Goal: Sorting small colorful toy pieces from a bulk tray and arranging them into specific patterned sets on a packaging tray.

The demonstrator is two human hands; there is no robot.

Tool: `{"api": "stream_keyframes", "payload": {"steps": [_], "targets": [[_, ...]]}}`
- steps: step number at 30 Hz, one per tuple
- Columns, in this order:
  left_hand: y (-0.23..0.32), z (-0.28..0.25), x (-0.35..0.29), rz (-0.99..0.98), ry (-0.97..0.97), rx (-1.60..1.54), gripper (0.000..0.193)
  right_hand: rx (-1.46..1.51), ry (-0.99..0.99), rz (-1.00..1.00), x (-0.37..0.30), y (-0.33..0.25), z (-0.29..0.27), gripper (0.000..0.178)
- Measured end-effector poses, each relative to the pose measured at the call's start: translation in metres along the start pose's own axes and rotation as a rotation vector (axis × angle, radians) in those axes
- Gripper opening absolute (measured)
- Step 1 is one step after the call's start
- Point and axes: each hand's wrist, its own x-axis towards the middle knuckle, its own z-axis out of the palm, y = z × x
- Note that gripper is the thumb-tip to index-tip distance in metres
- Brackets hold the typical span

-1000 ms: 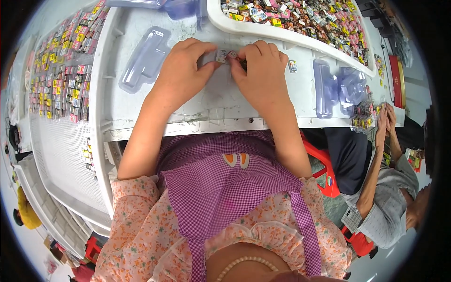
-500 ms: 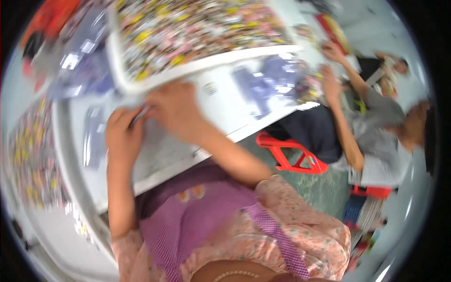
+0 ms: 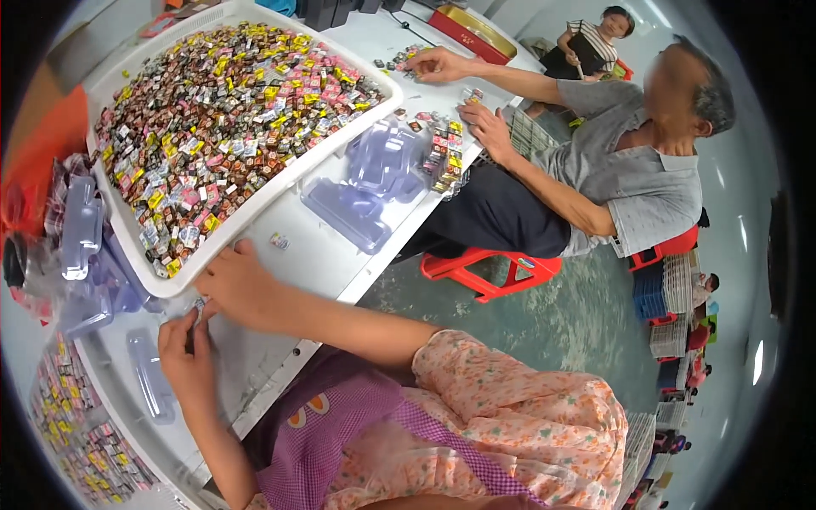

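My two hands meet over the white table, by the near corner of the big white tray [image 3: 387, 100]. My left hand [image 3: 185, 348] is closed in a pinch on a small wrapped block [image 3: 201, 303]. My right hand [image 3: 242, 289] reaches in from the right, its fingers bent and closed at the same block, partly hiding it. Heaped in the tray are many small wrapped blocks [image 3: 229, 110] in brown, pink, yellow and white. One loose wrapped piece [image 3: 279, 240] lies right of my right hand. Left of my left hand is a clear plastic shell [image 3: 151, 374].
More clear plastic shells [image 3: 382, 166] lie right of the tray, others [image 3: 89, 255] at its left. A co-worker in a grey shirt [image 3: 612, 119] sits at right, hands on small pieces beside a stack of blocks [image 3: 444, 155]. A red stool [image 3: 484, 276] stands below. Packed blocks [image 3: 85, 425] lie at lower left.
My view has turned, and the blur has gone. The tray and co-worker show more fully, and my hands appear lower and further left. Both hands stay together at the tray's near corner.
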Motion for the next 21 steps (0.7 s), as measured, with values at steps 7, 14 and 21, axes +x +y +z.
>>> {"api": "stream_keyframes", "payload": {"steps": [7,14,21], "targets": [[0.003,0.004,0.007,0.162,0.083,0.107,0.018,-0.056,-0.047,-0.052,-0.003,0.014,0.008,0.014],[0.010,0.002,0.002,0.252,0.206,0.148,0.022,0.305,0.037,-0.016,-0.024,0.022,-0.079,0.020],[0.013,0.009,-0.004,0.372,0.039,0.298,0.027,0.062,-0.278,0.059,-0.047,0.016,-0.098,0.026]]}}
